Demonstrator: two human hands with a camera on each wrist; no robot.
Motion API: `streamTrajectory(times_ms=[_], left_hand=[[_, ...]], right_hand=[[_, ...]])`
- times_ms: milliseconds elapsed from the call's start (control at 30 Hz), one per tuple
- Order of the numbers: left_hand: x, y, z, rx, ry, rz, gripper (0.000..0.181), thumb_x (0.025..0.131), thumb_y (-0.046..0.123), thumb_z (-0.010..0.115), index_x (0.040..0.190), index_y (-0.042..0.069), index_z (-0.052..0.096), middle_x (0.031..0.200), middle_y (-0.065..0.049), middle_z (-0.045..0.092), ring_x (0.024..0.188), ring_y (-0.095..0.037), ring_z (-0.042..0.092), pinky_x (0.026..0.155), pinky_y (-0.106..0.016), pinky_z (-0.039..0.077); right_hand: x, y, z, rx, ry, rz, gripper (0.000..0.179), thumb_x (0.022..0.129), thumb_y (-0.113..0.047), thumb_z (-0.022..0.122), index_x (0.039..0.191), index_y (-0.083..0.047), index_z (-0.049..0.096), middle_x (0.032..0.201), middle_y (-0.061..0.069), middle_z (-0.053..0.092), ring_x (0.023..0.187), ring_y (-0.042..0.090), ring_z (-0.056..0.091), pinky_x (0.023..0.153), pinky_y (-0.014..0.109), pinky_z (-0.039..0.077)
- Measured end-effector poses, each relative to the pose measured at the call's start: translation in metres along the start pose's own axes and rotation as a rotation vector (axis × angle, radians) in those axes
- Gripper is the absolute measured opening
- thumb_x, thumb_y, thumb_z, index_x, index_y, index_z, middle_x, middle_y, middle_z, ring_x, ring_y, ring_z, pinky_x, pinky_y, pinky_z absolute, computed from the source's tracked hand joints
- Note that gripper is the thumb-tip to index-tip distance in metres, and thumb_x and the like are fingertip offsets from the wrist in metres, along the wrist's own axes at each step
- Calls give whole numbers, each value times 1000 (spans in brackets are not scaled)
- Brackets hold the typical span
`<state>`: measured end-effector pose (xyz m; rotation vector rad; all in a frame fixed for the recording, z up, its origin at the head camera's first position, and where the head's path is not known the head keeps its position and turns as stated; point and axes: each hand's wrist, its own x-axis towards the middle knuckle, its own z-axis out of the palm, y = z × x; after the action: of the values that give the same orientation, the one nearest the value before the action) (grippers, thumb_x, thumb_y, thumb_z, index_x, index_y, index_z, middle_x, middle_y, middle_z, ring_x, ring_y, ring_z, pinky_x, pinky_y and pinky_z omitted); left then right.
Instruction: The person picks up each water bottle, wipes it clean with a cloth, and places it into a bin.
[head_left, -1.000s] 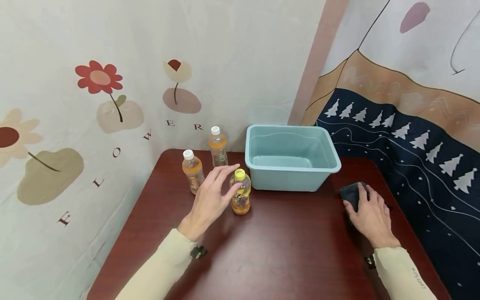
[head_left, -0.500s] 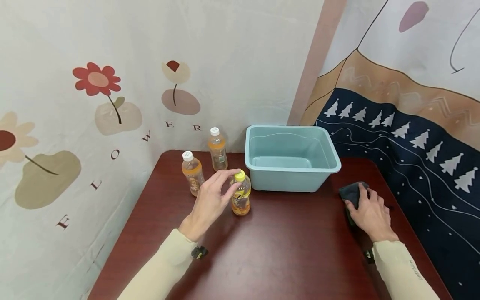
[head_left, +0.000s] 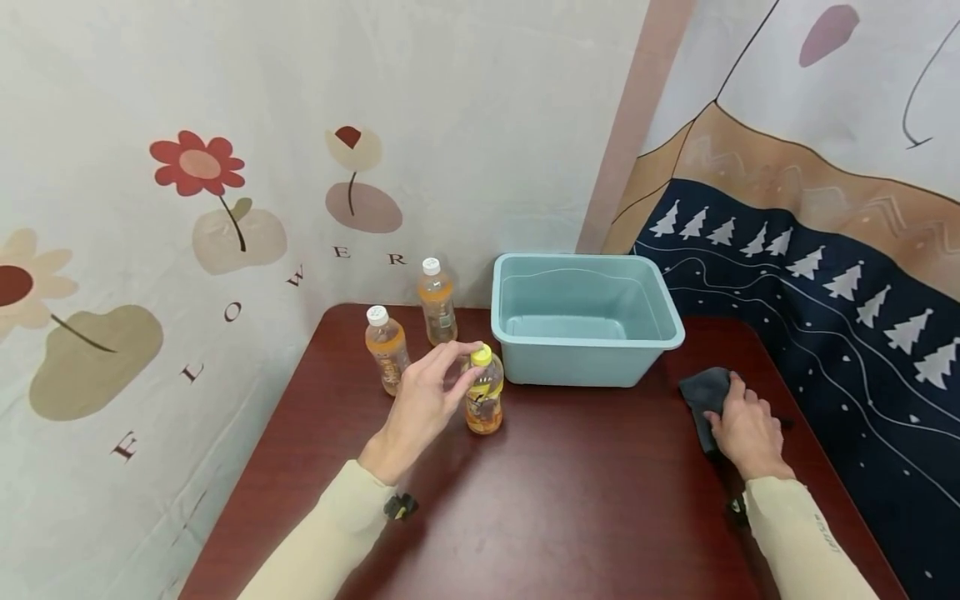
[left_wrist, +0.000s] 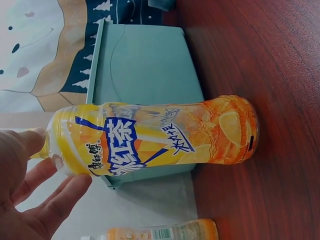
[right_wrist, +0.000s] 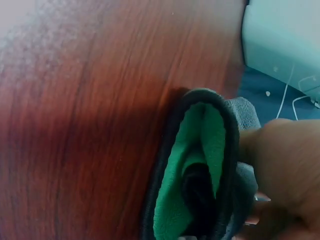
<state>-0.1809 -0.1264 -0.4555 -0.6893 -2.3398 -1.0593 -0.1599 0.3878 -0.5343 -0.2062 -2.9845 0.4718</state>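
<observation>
My left hand (head_left: 420,408) pinches the yellow cap and neck of an iced tea bottle (head_left: 483,408), which stands upright on the table. In the left wrist view, thumb and fingers sit round the top of this bottle (left_wrist: 150,132), leaving its yellow label and amber bottom in sight. Over at the table's right side, my right hand (head_left: 747,427) grips a dark grey cloth (head_left: 705,404). Folded over, the cloth (right_wrist: 172,200) shows a green inner side and black edging in the right wrist view; the fingertips there are mostly hidden.
Two white-capped bottles stand behind the left hand, a nearer bottle (head_left: 388,354) and a farther bottle (head_left: 438,304) by the wall. A pale blue-green plastic tub (head_left: 577,364) sits at the back of the dark red wooden table (head_left: 570,500). Printed fabric (head_left: 780,292) hangs behind.
My left index finger has come down onto the yellow cap. My right hand has shifted slightly right on the cloth, and more of the cloth shows beside it. The bottles and tub stay put.
</observation>
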Motion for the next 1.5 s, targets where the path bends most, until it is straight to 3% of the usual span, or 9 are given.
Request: streamTrajectory(times_ms=[233, 567, 800, 1033, 1500], left_hand=[[1, 1, 0, -18, -3, -8, 29, 107, 16, 87, 135, 14, 80, 129, -4, 84, 112, -24, 86, 88, -33, 73], [1, 3, -1, -14, -17, -26, 28, 107, 16, 87, 133, 15, 79, 126, -5, 85, 112, -22, 86, 86, -37, 74], [0, 4, 0, -29, -41, -45, 28, 107, 18, 87, 134, 16, 79, 126, -4, 84, 112, -22, 85, 87, -40, 74], [3, 7, 2, -62, -62, -50, 27, 108, 18, 87, 133, 16, 78, 128, -5, 84, 112, -27, 86, 87, -45, 75], [7, 11, 8, -81, -114, -20, 24, 108, 19, 86, 131, 15, 78, 134, -2, 84, 119, -21, 85, 89, -33, 73]], right_hand=[[0, 2, 1, 19, 68, -36, 63, 102, -1, 77, 155, 19, 48, 133, 52, 60, 112, 70, 65, 88, 84, 59], [-11, -4, -1, 77, 139, -57, 55, 100, 2, 72, 150, 15, 53, 131, 46, 64, 109, 66, 65, 84, 84, 57], [-19, -19, -15, 149, 49, -71, 56, 105, -1, 67, 155, 15, 49, 142, 45, 62, 117, 63, 62, 93, 84, 56], [-29, -46, -35, 217, -67, -126, 55, 108, -1, 66, 158, 12, 48, 144, 43, 65, 117, 58, 66, 96, 81, 57], [-41, -116, -41, 408, -96, -354, 51, 108, 2, 73, 156, -10, 61, 144, 16, 76, 119, 33, 71, 103, 61, 60]])
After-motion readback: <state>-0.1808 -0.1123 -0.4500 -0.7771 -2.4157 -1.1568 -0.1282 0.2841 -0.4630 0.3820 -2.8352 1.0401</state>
